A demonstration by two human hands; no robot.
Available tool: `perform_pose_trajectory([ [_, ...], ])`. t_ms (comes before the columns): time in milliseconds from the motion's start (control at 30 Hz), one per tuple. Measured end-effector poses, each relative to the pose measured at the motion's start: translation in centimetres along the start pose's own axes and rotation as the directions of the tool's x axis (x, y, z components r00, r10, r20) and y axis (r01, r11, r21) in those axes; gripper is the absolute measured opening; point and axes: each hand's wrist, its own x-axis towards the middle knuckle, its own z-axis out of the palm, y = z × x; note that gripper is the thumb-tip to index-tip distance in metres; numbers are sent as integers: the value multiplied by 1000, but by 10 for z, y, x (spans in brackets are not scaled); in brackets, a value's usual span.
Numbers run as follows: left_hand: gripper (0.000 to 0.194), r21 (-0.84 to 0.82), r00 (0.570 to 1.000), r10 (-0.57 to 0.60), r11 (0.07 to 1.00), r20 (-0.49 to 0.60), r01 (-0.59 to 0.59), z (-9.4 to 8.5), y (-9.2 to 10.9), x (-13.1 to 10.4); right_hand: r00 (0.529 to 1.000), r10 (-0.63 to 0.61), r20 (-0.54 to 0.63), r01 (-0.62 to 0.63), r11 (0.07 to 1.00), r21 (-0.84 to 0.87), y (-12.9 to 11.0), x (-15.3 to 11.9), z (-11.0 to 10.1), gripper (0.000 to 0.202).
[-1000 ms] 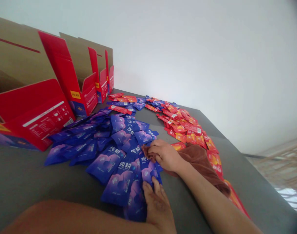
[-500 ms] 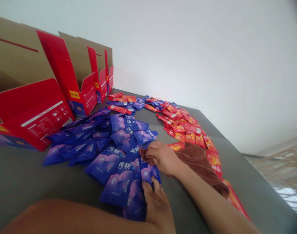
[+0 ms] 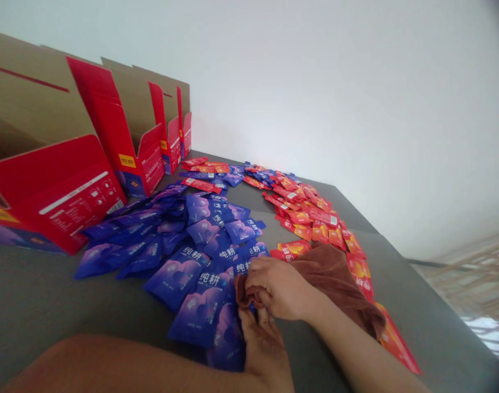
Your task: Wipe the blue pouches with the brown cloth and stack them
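Note:
My right hand is closed on a bunched end of a brown cloth and presses it against a blue-purple pouch in the front row. The rest of the cloth trails to the right, over some red pouches. Just below, my left hand grips the lower end of that same pouch, its fingertips partly hidden by the cloth and my right hand. More blue-purple pouches overlap in a fan to the left of both hands.
Red-orange pouches curve along the right side of the grey table. Mixed red and blue pouches lie at the back. Several open red cartons stand in a row at the left. A white wall rises behind.
My right hand has slid the bunched cloth down the pouch toward my left hand, uncovering the pouch's upper part. My left hand has stayed nearly in place.

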Motion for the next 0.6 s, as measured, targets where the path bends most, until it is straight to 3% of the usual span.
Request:
perform_pose_trajectory([
  [167, 41, 50, 1000, -23, 998, -10, 23, 0, 3, -1, 990, 88, -110, -98, 991, -87, 22, 12, 8, 25],
  [267, 41, 74, 1000, -17, 997, -12, 18, 0, 4, -1, 987, 106, -117, -118, 987, -104, 27, 15, 7, 25],
  [500, 43, 40, 1000, -29, 999, -9, 29, 8, 6, -1, 997, 25, 73, -26, 1000, 5, -1, -2, -6, 25],
  [600, 43, 18, 1000, -27, 999, -12, 27, 11, 7, -2, 995, 62, 74, -62, 998, 4, -6, -3, -2, 23],
])
